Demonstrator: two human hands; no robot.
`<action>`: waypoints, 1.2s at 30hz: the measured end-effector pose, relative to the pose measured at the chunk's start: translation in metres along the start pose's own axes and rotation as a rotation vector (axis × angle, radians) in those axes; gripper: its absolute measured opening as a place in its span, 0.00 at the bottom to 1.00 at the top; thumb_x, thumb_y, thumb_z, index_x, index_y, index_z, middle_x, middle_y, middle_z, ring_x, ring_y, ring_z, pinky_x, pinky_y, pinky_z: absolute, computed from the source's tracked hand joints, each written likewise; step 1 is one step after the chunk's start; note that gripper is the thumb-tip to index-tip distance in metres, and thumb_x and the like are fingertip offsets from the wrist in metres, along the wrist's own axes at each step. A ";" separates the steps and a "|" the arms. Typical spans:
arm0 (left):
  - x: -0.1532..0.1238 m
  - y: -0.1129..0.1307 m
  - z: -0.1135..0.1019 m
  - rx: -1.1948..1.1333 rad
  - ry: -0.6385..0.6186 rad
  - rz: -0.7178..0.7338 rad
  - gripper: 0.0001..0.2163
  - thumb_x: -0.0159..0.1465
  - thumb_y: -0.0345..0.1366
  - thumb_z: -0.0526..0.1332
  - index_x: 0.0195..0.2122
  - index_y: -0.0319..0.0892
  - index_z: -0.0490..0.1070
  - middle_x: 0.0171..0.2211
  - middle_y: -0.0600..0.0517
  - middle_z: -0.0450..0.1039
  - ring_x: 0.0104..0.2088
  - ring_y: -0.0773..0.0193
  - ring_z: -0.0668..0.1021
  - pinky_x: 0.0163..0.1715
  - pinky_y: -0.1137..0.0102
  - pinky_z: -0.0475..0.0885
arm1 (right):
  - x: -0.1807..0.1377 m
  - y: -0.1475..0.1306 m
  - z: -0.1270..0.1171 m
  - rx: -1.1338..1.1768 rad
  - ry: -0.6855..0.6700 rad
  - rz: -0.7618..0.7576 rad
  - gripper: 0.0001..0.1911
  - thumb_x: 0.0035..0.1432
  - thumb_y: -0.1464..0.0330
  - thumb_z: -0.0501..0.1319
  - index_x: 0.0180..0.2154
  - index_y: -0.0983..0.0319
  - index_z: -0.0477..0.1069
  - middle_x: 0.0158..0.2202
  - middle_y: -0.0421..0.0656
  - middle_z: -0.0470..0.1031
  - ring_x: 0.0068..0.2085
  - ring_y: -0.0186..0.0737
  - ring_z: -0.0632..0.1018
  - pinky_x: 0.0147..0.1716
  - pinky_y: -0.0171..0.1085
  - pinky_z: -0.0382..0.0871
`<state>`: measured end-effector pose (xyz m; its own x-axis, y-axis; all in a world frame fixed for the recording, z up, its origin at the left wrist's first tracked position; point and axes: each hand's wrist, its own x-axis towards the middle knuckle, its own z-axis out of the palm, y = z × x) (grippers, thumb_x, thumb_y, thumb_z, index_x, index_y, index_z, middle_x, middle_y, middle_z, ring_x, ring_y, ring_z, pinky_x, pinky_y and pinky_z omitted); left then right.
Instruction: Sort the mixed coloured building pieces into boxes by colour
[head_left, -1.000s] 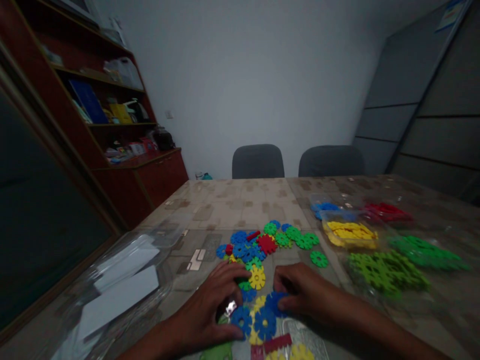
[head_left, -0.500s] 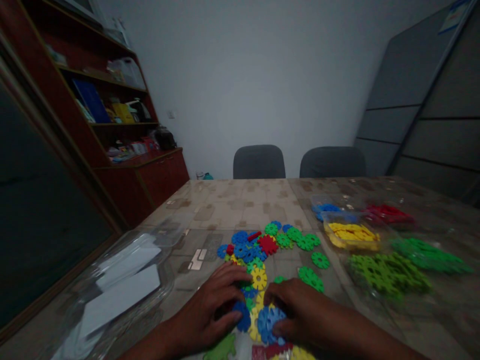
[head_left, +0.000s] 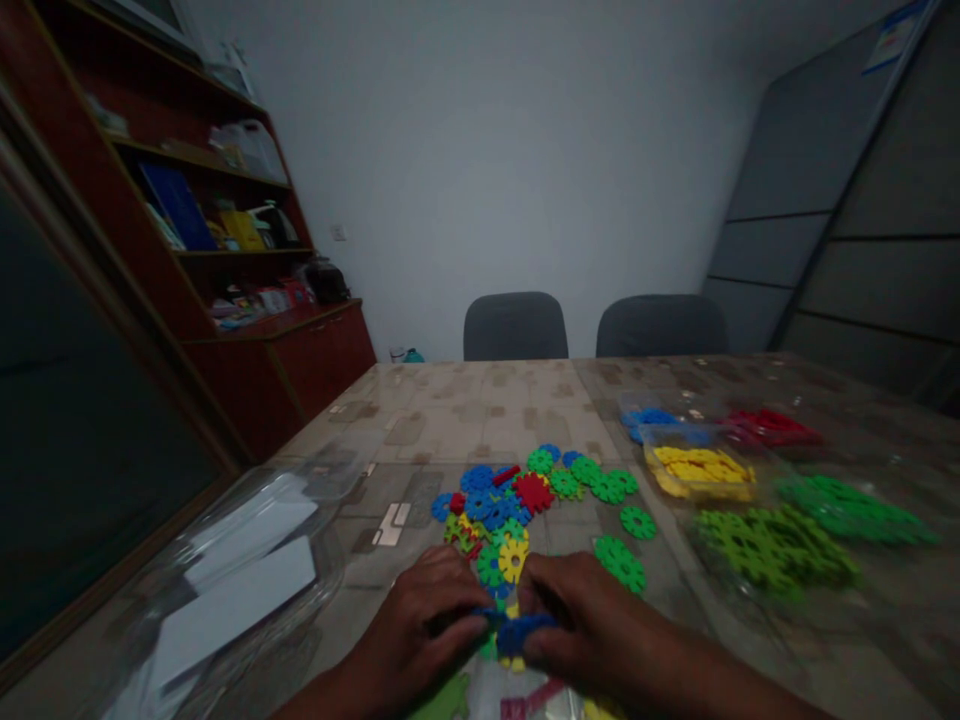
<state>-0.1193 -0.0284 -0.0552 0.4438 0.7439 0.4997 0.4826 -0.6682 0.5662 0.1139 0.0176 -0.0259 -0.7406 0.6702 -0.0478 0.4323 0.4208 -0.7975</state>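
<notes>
My left hand (head_left: 424,625) pinches a dark blue notched disc (head_left: 491,612), which shows nearly edge-on. Close beside it, my right hand (head_left: 592,615) has its thumb and fingers closed on more blue notched discs (head_left: 521,634), also tilted edge-on. The blue pieces meet or overlap between the hands; whether they are joined I cannot tell. Just beyond my fingertips lies a yellow notched disc (head_left: 513,560) among green ones. A pile of blue discs (head_left: 480,505) with a red toothed piece (head_left: 534,493) spreads farther back. Below my hands are red pieces (head_left: 529,698), partly hidden.
Loose green discs (head_left: 619,563) lie right of the pile. Clear tubs at right hold yellow pieces (head_left: 697,468), lime pieces (head_left: 780,548), green pieces (head_left: 855,512), red pieces (head_left: 772,427) and blue pieces (head_left: 649,422). At left, a clear tray holds white cards (head_left: 236,612).
The blue discs in both hands have turned from facing me to nearly edge-on. My hands have come closer together, and the blue pieces now meet or overlap.
</notes>
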 end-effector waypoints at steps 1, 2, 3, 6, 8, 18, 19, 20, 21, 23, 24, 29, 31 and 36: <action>0.000 0.001 0.000 0.001 0.017 0.004 0.13 0.70 0.45 0.58 0.41 0.44 0.77 0.30 0.49 0.77 0.32 0.60 0.77 0.37 0.65 0.70 | 0.001 0.000 0.002 -0.012 0.022 -0.017 0.11 0.47 0.76 0.65 0.34 0.60 0.71 0.29 0.35 0.71 0.29 0.33 0.68 0.27 0.31 0.55; 0.000 0.002 0.001 -0.004 0.037 -0.002 0.13 0.69 0.47 0.58 0.41 0.44 0.77 0.29 0.50 0.77 0.32 0.60 0.77 0.38 0.65 0.71 | 0.002 -0.001 0.004 -0.023 0.040 -0.030 0.11 0.48 0.76 0.65 0.35 0.60 0.71 0.30 0.36 0.72 0.30 0.34 0.69 0.28 0.31 0.56; 0.000 0.002 0.001 -0.017 0.060 -0.018 0.14 0.68 0.49 0.59 0.40 0.44 0.76 0.28 0.51 0.77 0.32 0.60 0.77 0.40 0.64 0.71 | 0.003 -0.001 0.007 -0.036 0.054 -0.041 0.11 0.48 0.75 0.66 0.36 0.60 0.72 0.31 0.37 0.73 0.32 0.35 0.70 0.30 0.32 0.57; 0.000 0.001 0.002 -0.092 0.097 -0.075 0.15 0.66 0.50 0.62 0.34 0.43 0.73 0.27 0.53 0.76 0.31 0.62 0.79 0.49 0.61 0.70 | 0.004 0.000 0.012 -0.074 0.047 -0.077 0.10 0.51 0.73 0.66 0.38 0.60 0.73 0.34 0.39 0.75 0.35 0.38 0.72 0.34 0.34 0.59; -0.001 0.000 0.002 -0.133 0.097 -0.071 0.15 0.65 0.50 0.63 0.32 0.44 0.71 0.27 0.54 0.76 0.32 0.63 0.79 0.53 0.61 0.68 | 0.004 0.000 0.014 -0.082 0.039 -0.121 0.07 0.52 0.73 0.66 0.36 0.60 0.74 0.34 0.39 0.75 0.35 0.38 0.72 0.35 0.34 0.60; -0.009 -0.003 -0.003 -0.014 -0.047 -0.077 0.09 0.71 0.38 0.55 0.50 0.48 0.70 0.42 0.50 0.77 0.45 0.59 0.77 0.49 0.67 0.71 | -0.001 -0.014 -0.025 -0.066 0.183 -0.096 0.05 0.55 0.73 0.63 0.36 0.61 0.71 0.31 0.38 0.73 0.32 0.35 0.71 0.30 0.32 0.58; -0.010 -0.004 -0.003 0.013 -0.044 -0.088 0.09 0.71 0.36 0.55 0.50 0.49 0.70 0.43 0.51 0.77 0.45 0.59 0.78 0.48 0.68 0.72 | -0.002 -0.014 -0.033 -0.096 0.211 -0.111 0.04 0.55 0.72 0.63 0.36 0.61 0.71 0.31 0.39 0.73 0.32 0.35 0.71 0.30 0.33 0.59; -0.010 -0.004 -0.002 0.038 -0.045 -0.096 0.10 0.71 0.35 0.55 0.51 0.49 0.70 0.43 0.51 0.77 0.45 0.60 0.78 0.48 0.69 0.72 | -0.002 -0.014 -0.042 -0.125 0.235 -0.117 0.03 0.57 0.71 0.63 0.36 0.61 0.71 0.31 0.39 0.74 0.32 0.35 0.71 0.30 0.33 0.59; -0.011 -0.005 -0.002 0.060 -0.045 -0.097 0.10 0.70 0.34 0.56 0.51 0.49 0.70 0.44 0.51 0.77 0.45 0.60 0.79 0.49 0.69 0.72 | -0.003 -0.014 -0.052 -0.151 0.261 -0.116 0.03 0.58 0.70 0.62 0.36 0.61 0.71 0.31 0.39 0.73 0.31 0.36 0.71 0.30 0.34 0.59; -0.012 -0.008 0.000 0.100 -0.034 -0.078 0.11 0.70 0.33 0.56 0.51 0.50 0.70 0.44 0.51 0.78 0.45 0.60 0.79 0.49 0.69 0.73 | -0.006 -0.013 -0.074 -0.200 0.327 -0.107 0.04 0.60 0.67 0.61 0.36 0.61 0.70 0.29 0.39 0.73 0.30 0.36 0.72 0.29 0.34 0.60; -0.013 -0.009 0.001 0.115 -0.024 -0.062 0.11 0.69 0.33 0.57 0.52 0.50 0.70 0.44 0.51 0.79 0.46 0.60 0.80 0.49 0.69 0.74 | -0.008 -0.012 -0.085 -0.223 0.368 -0.099 0.05 0.60 0.65 0.60 0.36 0.60 0.70 0.29 0.39 0.73 0.30 0.37 0.72 0.29 0.34 0.60; -0.015 -0.016 0.004 0.143 0.026 0.012 0.13 0.68 0.32 0.58 0.53 0.50 0.70 0.45 0.50 0.80 0.47 0.59 0.81 0.50 0.68 0.75 | -0.026 0.012 -0.147 -0.312 0.630 -0.017 0.13 0.58 0.57 0.60 0.35 0.59 0.71 0.31 0.43 0.76 0.31 0.42 0.75 0.30 0.38 0.64; -0.015 -0.019 0.004 0.145 0.028 0.027 0.13 0.68 0.31 0.58 0.53 0.50 0.70 0.45 0.50 0.80 0.47 0.59 0.81 0.51 0.67 0.75 | -0.034 0.029 -0.170 -0.284 0.738 0.041 0.16 0.55 0.53 0.61 0.35 0.59 0.72 0.32 0.45 0.77 0.32 0.45 0.76 0.30 0.40 0.66; -0.018 -0.022 0.006 0.163 0.036 0.017 0.14 0.69 0.31 0.58 0.54 0.50 0.70 0.47 0.50 0.80 0.49 0.59 0.80 0.56 0.64 0.73 | -0.040 0.076 -0.218 -0.132 0.900 0.311 0.17 0.51 0.54 0.63 0.37 0.60 0.70 0.26 0.47 0.75 0.26 0.48 0.76 0.24 0.42 0.67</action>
<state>-0.1337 -0.0269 -0.0807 0.4269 0.7302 0.5335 0.5922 -0.6716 0.4453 0.2887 0.1555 0.0469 0.0651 0.9584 0.2778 0.6382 0.1741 -0.7499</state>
